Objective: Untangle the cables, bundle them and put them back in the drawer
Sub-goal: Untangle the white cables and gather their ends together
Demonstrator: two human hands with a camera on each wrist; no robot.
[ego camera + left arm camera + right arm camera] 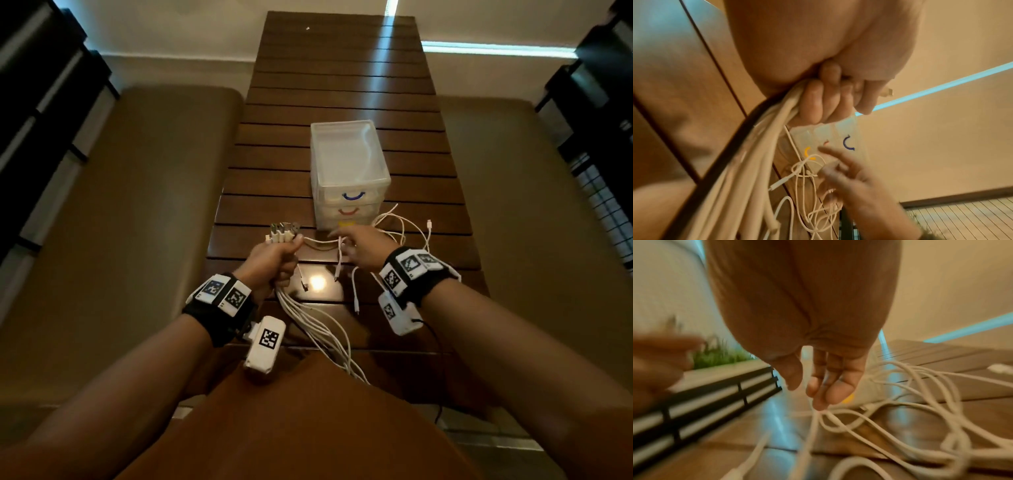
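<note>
My left hand grips a bunch of white cables in a fist, with their USB plugs sticking up above the thumb and the cords hanging down over the table's near edge. In the left wrist view the curled fingers wrap the thick cords. My right hand reaches into the loose tangle of thin white cables at the foot of the drawer unit. In the right wrist view, its fingertips touch a strand of the tangle with the thumb held apart.
The translucent plastic drawer unit has blue, red and yellow handles and all its drawers look pushed in. It stands on a dark slatted wooden table. Padded benches run along both sides. Black railings stand at the far left and right.
</note>
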